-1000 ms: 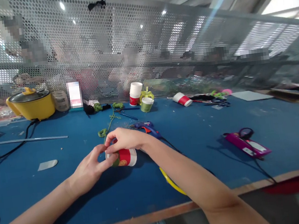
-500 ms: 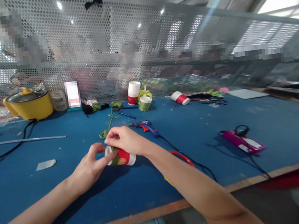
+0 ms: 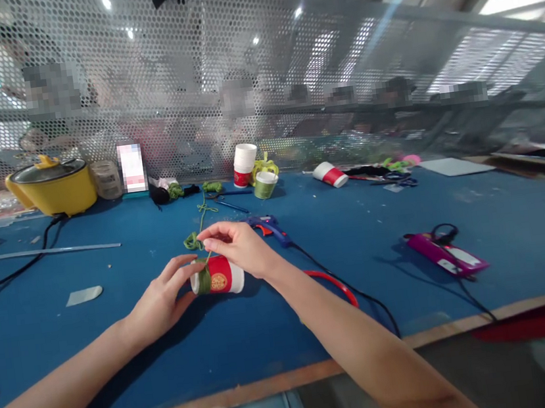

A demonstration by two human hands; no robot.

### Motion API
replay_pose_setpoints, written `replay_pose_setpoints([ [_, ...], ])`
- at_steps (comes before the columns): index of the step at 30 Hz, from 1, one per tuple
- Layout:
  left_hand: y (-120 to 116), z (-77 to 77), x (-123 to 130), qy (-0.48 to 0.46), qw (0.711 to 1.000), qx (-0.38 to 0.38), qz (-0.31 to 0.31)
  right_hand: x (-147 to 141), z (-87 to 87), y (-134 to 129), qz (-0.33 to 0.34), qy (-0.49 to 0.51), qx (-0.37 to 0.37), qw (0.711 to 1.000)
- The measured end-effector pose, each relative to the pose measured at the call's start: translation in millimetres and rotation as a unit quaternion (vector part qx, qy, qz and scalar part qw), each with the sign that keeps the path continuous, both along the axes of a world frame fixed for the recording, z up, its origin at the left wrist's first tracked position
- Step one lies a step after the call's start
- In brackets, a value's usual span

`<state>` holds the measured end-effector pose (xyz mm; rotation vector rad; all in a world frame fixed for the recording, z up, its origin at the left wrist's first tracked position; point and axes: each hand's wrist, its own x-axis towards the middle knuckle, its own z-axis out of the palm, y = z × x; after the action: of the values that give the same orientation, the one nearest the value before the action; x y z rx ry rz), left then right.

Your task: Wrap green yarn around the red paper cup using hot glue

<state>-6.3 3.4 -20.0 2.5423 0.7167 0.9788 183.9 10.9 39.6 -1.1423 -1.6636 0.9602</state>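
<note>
One cup: on its side over the table, green yarn round its left end.
Left hand: I see it gripping the cup's wrapped end.
Right hand: fingertips pinching a strand of yarn above the cup.
Glue gun: just beyond right hand.

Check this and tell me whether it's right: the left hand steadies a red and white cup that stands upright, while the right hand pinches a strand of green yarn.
Not quite: the head view shows the red and white cup lying on its side, not upright. The left hand does steady it, and the right hand pinches a strand of green yarn.
</note>
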Motion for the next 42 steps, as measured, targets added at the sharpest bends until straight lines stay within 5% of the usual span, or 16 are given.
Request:
replay_pose_setpoints([
  [7, -3.1, 5.3, 2.2, -0.033, 0.996, -0.078, -0.039, -0.5, -3.8, 1.9, -0.006, 0.061, -0.031, 0.998],
  [17, -6.0, 8.9, 7.4, -0.074, 0.973, -0.217, 0.001, 1.1, 3.9, -1.0, -0.015, 0.056, -0.039, 0.998],
  [30, -8.2, 11.5, 6.2, -0.073, 0.980, -0.182, -0.042, 0.4, -2.2, 4.4, -0.005, 0.024, -0.019, 1.000],
  [42, -9.0, 13.7, 2.7, -0.042, 0.996, -0.061, -0.059, -2.3, -1.3, -0.6, 0.007, -0.017, -0.050, 0.999],
])
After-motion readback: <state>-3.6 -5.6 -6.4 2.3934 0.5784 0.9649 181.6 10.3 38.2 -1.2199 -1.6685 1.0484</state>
